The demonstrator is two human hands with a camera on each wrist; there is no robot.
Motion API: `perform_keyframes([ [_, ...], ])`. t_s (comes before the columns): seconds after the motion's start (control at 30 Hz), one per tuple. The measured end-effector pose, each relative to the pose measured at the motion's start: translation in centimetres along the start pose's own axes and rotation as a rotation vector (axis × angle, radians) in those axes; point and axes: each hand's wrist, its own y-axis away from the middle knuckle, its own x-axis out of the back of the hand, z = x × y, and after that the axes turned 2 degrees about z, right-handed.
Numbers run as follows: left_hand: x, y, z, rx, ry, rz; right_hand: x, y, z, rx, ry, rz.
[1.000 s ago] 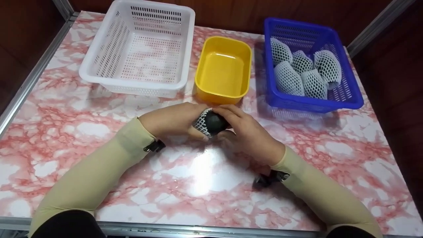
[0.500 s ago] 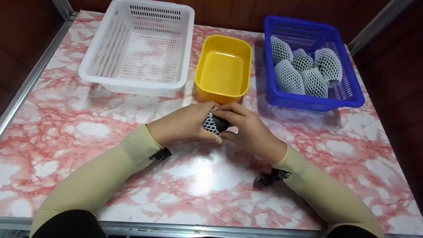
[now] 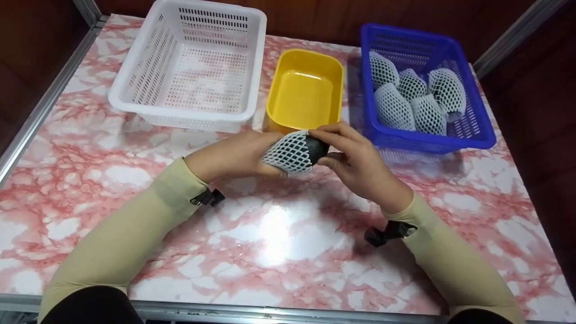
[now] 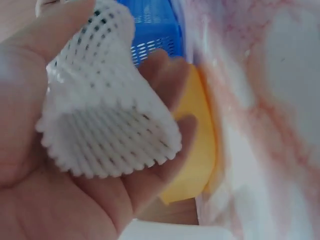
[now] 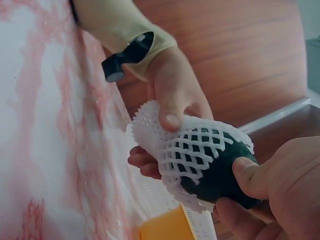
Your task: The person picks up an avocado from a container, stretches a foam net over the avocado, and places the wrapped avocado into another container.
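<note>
A dark green, smooth oval fruit (image 3: 317,150), avocado-like, sits partly inside a white foam net sleeve (image 3: 290,153) above the middle of the table. My left hand (image 3: 234,155) grips the sleeve with the thumb on its near side; in the left wrist view the sleeve's loose open end (image 4: 110,135) lies against the palm. At the bare right end, my right hand (image 3: 360,164) pinches the fruit between thumb and fingers. In the right wrist view the net's diamonds are stretched over the fruit (image 5: 225,175), whose rounded end sticks out. The fruit's left part is hidden under the net.
Just beyond the hands stands a yellow tub (image 3: 306,99). A white perforated basket (image 3: 186,110) is at the back left. The blue basket (image 3: 432,141) at the back right contains several net-wrapped fruits (image 3: 393,108). The tabletop (image 3: 279,270) has a red-and-white marbled pattern.
The fruit and sleeve have risen slightly away from me and turned, showing more netting lengthwise. My right hand has shifted right and away; my left hand has drawn back left since half a second ago.
</note>
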Motion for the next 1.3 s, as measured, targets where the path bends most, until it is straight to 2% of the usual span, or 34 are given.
perform_keyframes([
  [0.13, -0.7, -0.2, -0.2, -0.019, 0.034, 0.0, -0.2, 0.2, 0.1, 0.004, -0.05, -0.01],
  [0.27, -1.1, -0.2, -0.2, 0.008, 0.074, -0.012, -0.5, 0.3, 0.1, -0.013, -0.109, 0.006],
  [0.5, -1.8, -0.1, -0.1, 0.007, 0.068, -0.053, -1.5, 0.5, 0.3, -0.045, -0.115, -0.032],
  [0.63, -2.2, -0.2, 0.1, 0.027, 0.067, -0.071, -2.1, 0.7, 0.3, -0.071, -0.114, -0.064],
  [0.73, -2.6, -0.4, 0.3, 0.049, 0.07, -0.093, -2.5, 0.8, 0.2, -0.063, -0.092, -0.071],
  [0.9, -2.9, -0.5, 0.4, 0.043, 0.106, -0.111, -2.7, 0.9, 0.1, -0.049, -0.072, -0.087],
  [1.0, -3.1, -0.6, 0.3, 0.034, 0.142, -0.093, -2.1, 0.6, -0.1, -0.01, 0.006, -0.127],
  [1.1, -3.1, -0.8, 0.3, 0.053, 0.179, -0.075, -1.1, 0.4, -0.2, 0.074, 0.087, -0.101],
  [1.2, -2.9, -1.0, 0.4, 0.078, 0.212, -0.088, -0.4, 0.3, -0.2, 0.167, 0.053, -0.008],
  [1.3, -2.8, -1.0, 0.5, 0.086, 0.255, -0.125, -0.5, 0.4, -0.4, 0.272, 0.036, -0.017],
])
